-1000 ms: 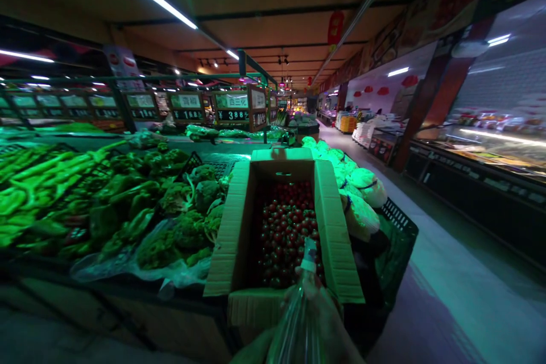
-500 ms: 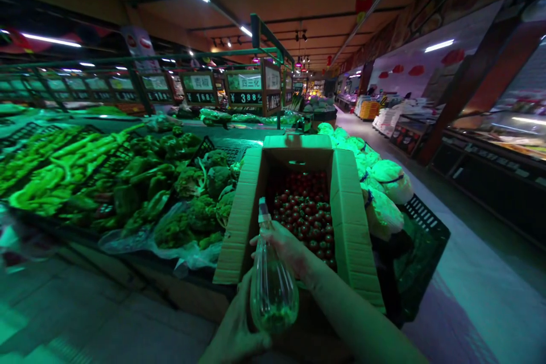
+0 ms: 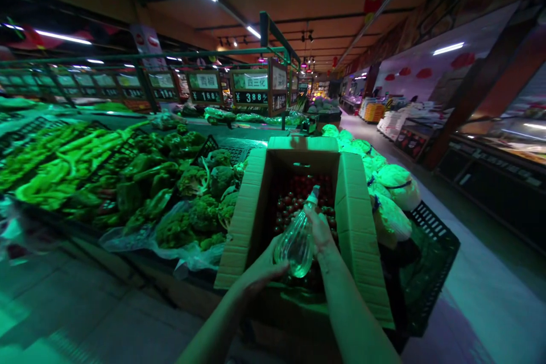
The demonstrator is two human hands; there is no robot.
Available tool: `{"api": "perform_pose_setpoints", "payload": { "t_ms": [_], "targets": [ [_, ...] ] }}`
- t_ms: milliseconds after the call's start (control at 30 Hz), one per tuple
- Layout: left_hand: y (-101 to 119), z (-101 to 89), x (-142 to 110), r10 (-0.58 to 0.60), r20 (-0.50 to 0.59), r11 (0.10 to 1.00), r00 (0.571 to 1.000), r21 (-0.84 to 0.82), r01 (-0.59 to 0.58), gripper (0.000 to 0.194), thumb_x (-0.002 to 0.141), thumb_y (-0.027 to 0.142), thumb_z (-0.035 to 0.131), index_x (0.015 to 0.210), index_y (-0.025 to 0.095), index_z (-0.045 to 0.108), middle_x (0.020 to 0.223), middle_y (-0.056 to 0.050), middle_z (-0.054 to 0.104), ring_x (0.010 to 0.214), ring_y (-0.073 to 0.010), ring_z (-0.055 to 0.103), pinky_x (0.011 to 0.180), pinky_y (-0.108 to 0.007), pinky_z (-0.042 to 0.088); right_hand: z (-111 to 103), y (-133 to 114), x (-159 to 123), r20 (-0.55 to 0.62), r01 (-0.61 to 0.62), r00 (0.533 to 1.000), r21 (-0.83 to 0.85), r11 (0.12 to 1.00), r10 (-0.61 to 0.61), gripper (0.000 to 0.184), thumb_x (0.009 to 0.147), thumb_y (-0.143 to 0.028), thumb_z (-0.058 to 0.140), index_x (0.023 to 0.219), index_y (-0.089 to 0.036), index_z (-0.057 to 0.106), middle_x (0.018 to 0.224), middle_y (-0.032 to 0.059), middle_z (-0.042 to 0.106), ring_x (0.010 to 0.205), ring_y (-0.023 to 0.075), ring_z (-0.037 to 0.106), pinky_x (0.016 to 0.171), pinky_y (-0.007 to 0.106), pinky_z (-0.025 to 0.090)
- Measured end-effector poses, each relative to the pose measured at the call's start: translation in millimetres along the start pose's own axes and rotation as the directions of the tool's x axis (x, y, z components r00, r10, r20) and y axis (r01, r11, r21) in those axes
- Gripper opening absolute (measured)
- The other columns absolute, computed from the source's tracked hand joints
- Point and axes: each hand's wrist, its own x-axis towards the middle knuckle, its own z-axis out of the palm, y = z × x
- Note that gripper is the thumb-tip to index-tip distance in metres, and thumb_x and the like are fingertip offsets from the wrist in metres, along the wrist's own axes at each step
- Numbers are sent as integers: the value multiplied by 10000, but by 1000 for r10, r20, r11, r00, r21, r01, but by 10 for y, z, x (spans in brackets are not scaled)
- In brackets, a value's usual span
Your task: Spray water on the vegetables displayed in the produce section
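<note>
A clear plastic spray bottle (image 3: pixel 296 239) with a white nozzle is held over an open cardboard box (image 3: pixel 350 222) of small red tomatoes (image 3: pixel 298 193). My left hand (image 3: pixel 264 270) cups the bottle's round base from below. Fingers of my right hand (image 3: pixel 319 233) wrap its neck just under the nozzle. The bottle tilts forward, with the nozzle over the tomatoes.
Broccoli (image 3: pixel 200 213), green peppers (image 3: pixel 136 182) and long green vegetables (image 3: pixel 51 159) fill the display to the left. Wrapped cabbages (image 3: pixel 388 193) lie in a black crate (image 3: pixel 430 250) to the right. Price signs (image 3: pixel 251 88) hang behind. An aisle (image 3: pixel 469 273) runs along the right.
The bottle has moved forward and right, from the box's near left edge to over the tomatoes, and now tilts forward. Both hands have stretched out with it.
</note>
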Motion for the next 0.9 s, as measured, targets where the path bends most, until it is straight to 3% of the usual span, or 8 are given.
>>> {"api": "perform_pose_setpoints", "payload": {
  "t_ms": [133,267,367,567,733,833,900],
  "targets": [
    [-45,16,-17,-20,-15,999,1000,-42,20,1043,582,493,890,1430,195,361,1473,-161,479,1376,-371,422,1137,-495,325,51,53,31,81,-21,996,-52,998,25,482,645,-589,770,800,-147,659,640,51,710,570,181,649,545,294,520],
    [-110,-10,-66,28,-106,999,994,-13,-29,1018,584,430,902,1410,195,356,1447,-171,482,1357,-372,436,1116,-495,348,147,97,22,207,-57,975,-120,991,81,568,663,-664,741,832,-123,700,713,80,724,636,193,667,567,294,517],
    [-156,-53,-78,56,-140,998,989,36,-51,1030,599,420,896,1434,223,326,1486,-155,439,1384,-369,399,1130,-495,334,179,91,13,276,-62,956,-142,988,100,559,634,-630,784,881,-139,685,753,56,723,625,163,647,578,275,511],
    [-208,-82,-55,-83,-25,996,996,39,84,1070,562,398,917,1425,195,318,1432,-166,490,1359,-375,432,1121,-504,353,169,73,7,330,-45,939,-166,985,99,553,608,-473,847,1009,-204,576,736,-1,705,617,155,642,571,262,511],
    [-190,-68,-53,-49,-32,997,998,50,51,1044,610,392,892,1459,223,308,1484,-153,458,1378,-365,422,1140,-508,339,137,47,-27,228,-2,973,-148,989,36,476,619,-456,819,937,-184,591,697,-1,671,597,164,630,571,280,500],
    [-131,-39,-48,33,-109,995,993,95,-23,930,729,443,799,1488,224,308,1552,-127,392,1448,-341,328,1194,-480,273,97,37,-12,35,100,995,-82,992,-97,434,644,-495,769,876,-204,546,647,-45,594,577,138,571,582,273,476],
    [-88,-17,-41,54,-124,993,991,110,-41,852,783,459,744,1487,220,327,1578,-108,360,1471,-324,288,1210,-460,247,67,40,15,-91,200,975,-47,979,-203,417,665,-501,739,883,-231,508,657,-72,547,592,126,534,594,259,455]
  ]
}}
